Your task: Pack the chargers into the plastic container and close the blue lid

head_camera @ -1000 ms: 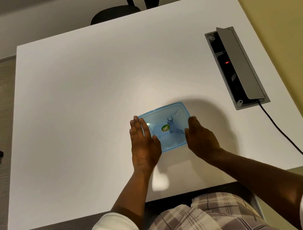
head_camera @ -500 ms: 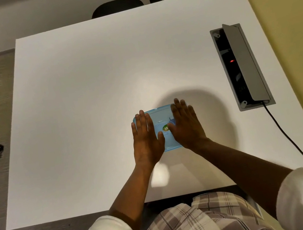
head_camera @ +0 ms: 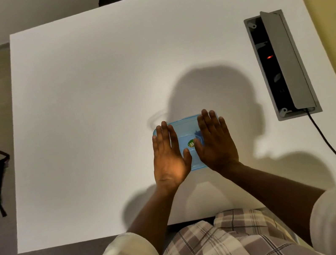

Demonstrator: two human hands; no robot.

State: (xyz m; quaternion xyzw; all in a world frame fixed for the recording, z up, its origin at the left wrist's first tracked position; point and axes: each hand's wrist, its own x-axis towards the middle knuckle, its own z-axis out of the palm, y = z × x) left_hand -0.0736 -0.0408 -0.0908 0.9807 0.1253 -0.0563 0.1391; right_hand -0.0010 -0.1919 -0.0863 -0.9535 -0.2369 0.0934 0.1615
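- Now lying flat on top of the blue lid [head_camera: 187, 133] with both palms, where a second ago both were gripping its sides; right hand [head_camera: 215, 144] moved onto the lid first, left hand [head_camera: 168, 156] following.
- Spreading wide beyond the lid: white table [head_camera: 90, 95], bare apart from a grey cable box [head_camera: 283, 63] well to the right of the lid, its flap standing up.
- Sitting near the table's front edge: plastic container, almost wholly hidden beneath the lid; chargers not visible, presumably inside already.
- Showing between the two thumbs: a small green sticker [head_camera: 192, 144] on the lid.
- Pressing down, fingers extended and open, grasping nothing, left hand over the lid's left half, right hand over its right half.
- Judging the step: final closing of the lid, task nearly finished.
- Calling next for firm, even pressure around the lid's rim and corners, checking each edge for a full snap.
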